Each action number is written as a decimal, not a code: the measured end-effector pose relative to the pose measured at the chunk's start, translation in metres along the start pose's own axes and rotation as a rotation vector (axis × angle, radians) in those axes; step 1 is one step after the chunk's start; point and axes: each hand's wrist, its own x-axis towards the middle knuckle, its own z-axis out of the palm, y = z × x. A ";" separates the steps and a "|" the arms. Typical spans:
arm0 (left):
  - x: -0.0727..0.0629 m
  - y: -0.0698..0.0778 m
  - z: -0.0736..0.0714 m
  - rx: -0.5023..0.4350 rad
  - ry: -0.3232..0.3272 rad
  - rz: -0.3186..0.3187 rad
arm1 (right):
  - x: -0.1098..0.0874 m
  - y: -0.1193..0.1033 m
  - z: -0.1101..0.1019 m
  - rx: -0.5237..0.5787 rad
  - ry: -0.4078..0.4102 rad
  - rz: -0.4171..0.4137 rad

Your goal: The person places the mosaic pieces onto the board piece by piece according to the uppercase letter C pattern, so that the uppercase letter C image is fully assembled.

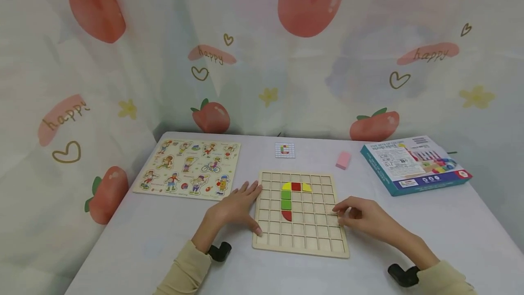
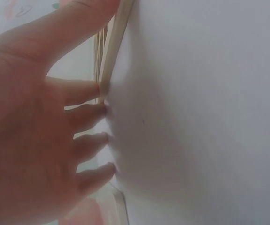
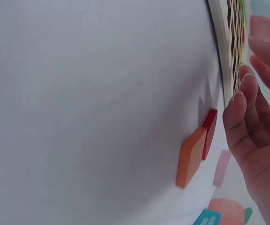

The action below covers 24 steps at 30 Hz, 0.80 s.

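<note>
A wooden grid board (image 1: 303, 245) lies on the table between the hands. Set in it are a red square (image 1: 296, 186) between two yellow curved pieces, two green squares (image 1: 286, 199) below the left one, and a red rounded piece (image 1: 287, 216) under those. My left hand (image 1: 237, 207) rests with spread fingers at the board's left edge, its thumb touching the lower rim. At the right edge my right hand (image 1: 364, 215) hovers, fingers loosely bent, with nothing visible between them. Beside it, the right wrist view shows an orange block (image 3: 191, 157) and a red block (image 3: 210, 133) on the table, hidden in the head view.
A small pattern card (image 1: 284, 150) lies behind the board, with a pink block (image 1: 343, 160) to its right. A picture puzzle board (image 1: 190, 167) occupies the back left. A teal-sided box (image 1: 413, 165) lies at the back right. A printed curtain (image 1: 262, 67) hangs behind the table.
</note>
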 end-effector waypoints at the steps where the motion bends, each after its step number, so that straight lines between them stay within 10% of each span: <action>1: 0.000 0.000 0.000 -0.003 -0.003 0.002 | -0.003 0.001 -0.001 -0.001 0.001 0.014; 24: 0.013 -0.006 -0.008 -0.008 -0.021 -0.013 | -0.038 0.029 -0.022 -0.089 0.047 0.296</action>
